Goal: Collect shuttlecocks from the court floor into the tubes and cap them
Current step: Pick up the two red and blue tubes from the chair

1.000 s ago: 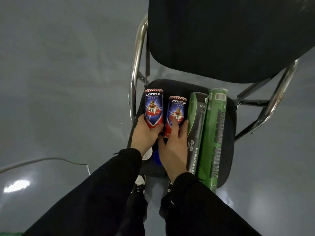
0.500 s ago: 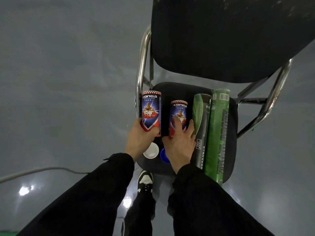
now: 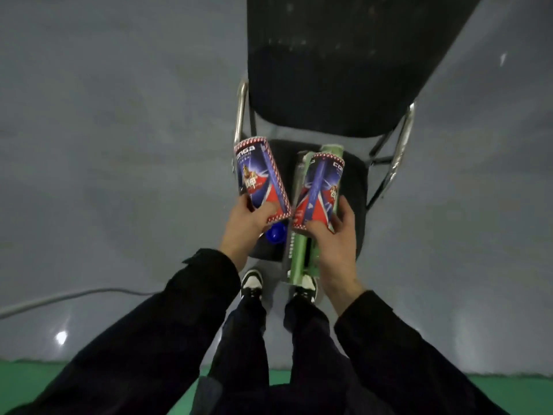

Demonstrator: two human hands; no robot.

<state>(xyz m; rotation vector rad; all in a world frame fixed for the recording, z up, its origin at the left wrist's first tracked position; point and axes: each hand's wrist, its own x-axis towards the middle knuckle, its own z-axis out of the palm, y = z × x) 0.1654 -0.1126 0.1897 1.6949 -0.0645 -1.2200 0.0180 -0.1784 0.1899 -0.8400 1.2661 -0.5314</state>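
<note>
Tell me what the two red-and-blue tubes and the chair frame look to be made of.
Red-and-blue tubes: likely printed cardboard with a slight sheen, judging by the wrapped graphics and thin patterned rims; the hands don't dent them. Chair frame: polished, chrome-like metal tubing, shown by bright reflections.

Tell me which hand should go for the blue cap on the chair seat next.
Left, probably. The blue cap lies on the chair seat right beside the left hand, partly under its blue-and-red tube. The right hand sits farther off, over the green tubes. Both hands have tubes in their grip, so one must free up first.
</note>
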